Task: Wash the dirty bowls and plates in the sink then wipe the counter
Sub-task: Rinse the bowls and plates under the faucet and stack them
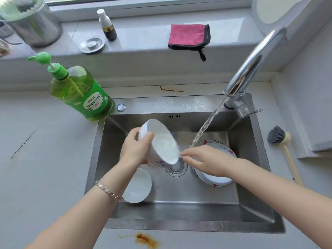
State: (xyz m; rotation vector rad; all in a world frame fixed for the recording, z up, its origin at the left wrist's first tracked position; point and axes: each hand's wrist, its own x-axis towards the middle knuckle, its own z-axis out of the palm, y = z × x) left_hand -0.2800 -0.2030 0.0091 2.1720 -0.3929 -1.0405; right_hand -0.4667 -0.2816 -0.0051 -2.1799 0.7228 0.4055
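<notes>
The left hand grips a white bowl by its side, with the thumb over the rim. It holds the bowl tilted above the sink, with the opening turned to the right. The right hand holds nothing. Its fingers are straight and reach toward the lower rim of the bowl; I cannot tell whether they touch it.

The faucet is running. The water stream falls just behind the right hand onto a patterned plate, not into the held bowl. A second white bowl lies on the sink bottom, below the left wrist.

I judge the main risk to be the grip. Only one hand carries the bowl, and it is probably wet, so it could slip and hit the bowl under it or the steel bottom and chip. Also, water striking the plate may splash onto the table, which gives more to wipe later. A brown stain waits there already, and the pink cloth lies far back on the window ledge.
</notes>
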